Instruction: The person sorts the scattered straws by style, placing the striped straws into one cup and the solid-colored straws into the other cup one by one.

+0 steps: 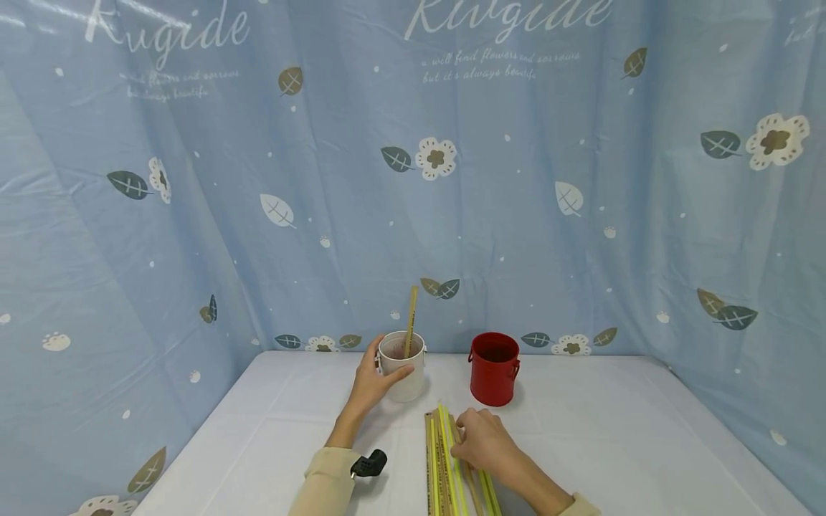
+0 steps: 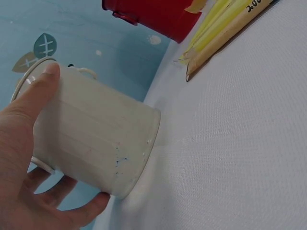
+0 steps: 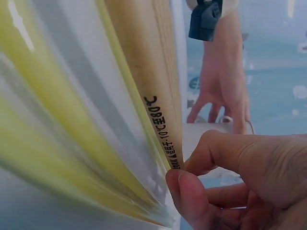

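Observation:
My left hand (image 1: 374, 380) grips a small white pail (image 1: 406, 387) round its side, thumb along the wall near the rim and fingers beneath the far side in the left wrist view. One brown straw (image 1: 411, 315) in a paper wrapper leans upright inside the pail. With thumb and forefinger my right hand (image 3: 225, 177) pinches the end of a brown paper-wrapped straw (image 3: 152, 72) printed with black characters. Beside it lie several yellow straws (image 3: 53, 62) in clear wrappers. More brown and yellow straws make a bundle on the table, left of my right hand in the head view.
A red pail (image 1: 493, 376) with side handles stands right of the white one. The white tablecloth (image 1: 277, 430) covers the table. Behind hangs a blue curtain (image 1: 516, 236) with leaves and flowers. A black wrist camera (image 1: 369, 464) sits on the left forearm.

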A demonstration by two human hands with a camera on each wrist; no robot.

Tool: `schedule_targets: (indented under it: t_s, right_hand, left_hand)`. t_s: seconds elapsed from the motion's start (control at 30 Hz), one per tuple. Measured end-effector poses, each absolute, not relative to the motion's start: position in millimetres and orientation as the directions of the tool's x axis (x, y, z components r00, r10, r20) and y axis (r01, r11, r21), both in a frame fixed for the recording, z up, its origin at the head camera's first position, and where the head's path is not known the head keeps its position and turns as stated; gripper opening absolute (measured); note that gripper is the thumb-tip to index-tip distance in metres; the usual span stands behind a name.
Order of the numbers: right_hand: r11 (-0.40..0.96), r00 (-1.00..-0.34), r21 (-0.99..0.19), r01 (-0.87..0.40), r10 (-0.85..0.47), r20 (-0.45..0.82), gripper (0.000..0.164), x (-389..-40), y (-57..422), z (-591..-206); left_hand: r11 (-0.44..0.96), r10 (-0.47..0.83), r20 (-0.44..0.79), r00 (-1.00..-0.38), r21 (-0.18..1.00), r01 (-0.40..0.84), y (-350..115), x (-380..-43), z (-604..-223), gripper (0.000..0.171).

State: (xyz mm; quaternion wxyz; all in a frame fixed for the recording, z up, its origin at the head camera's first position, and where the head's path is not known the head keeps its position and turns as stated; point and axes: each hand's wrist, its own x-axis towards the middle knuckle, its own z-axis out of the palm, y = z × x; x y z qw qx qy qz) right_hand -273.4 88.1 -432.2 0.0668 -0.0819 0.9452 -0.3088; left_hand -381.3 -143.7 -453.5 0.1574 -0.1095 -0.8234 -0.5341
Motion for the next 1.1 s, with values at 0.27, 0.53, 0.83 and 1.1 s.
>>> schedule_targets:
  t_s: [0.27, 0.53, 0.83, 1.1]
  right_hand:
    - [0.77, -0.967, -0.598, -0.222, -0.254, 0.031, 0.034, -276.9, 96.3, -429.5]
    - [0.7, -0.955, -0.66, -0.273, -0.278, 0.099, 0.029, -279.6, 103.7, -422.7]
    - [0.664, -0.963, -0.701, -0.261, -0.234, 0.137, 0.03, -284.0, 106.2, -422.0]
    - [0.61, -0.955, -0.736, -0.294, -0.214, 0.205, 0.029, -287.3, 109.7, -418.1]
  left_hand:
    - [0.402, 0.009, 0.375, -0.927, 0.848, 0.346, -143.0, -381.2, -454.9, 0.095]
    - [0.399, 0.021, 0.388, -0.922, 0.842, 0.363, -143.7, -381.1, -454.6, 0.094]
    - [0.395, 0.025, 0.4, -0.916, 0.838, 0.376, -143.6, -381.6, -455.9, 0.094]
    - [0.394, 0.023, 0.4, -0.916, 0.839, 0.376, -143.2, -379.8, -456.1, 0.093]
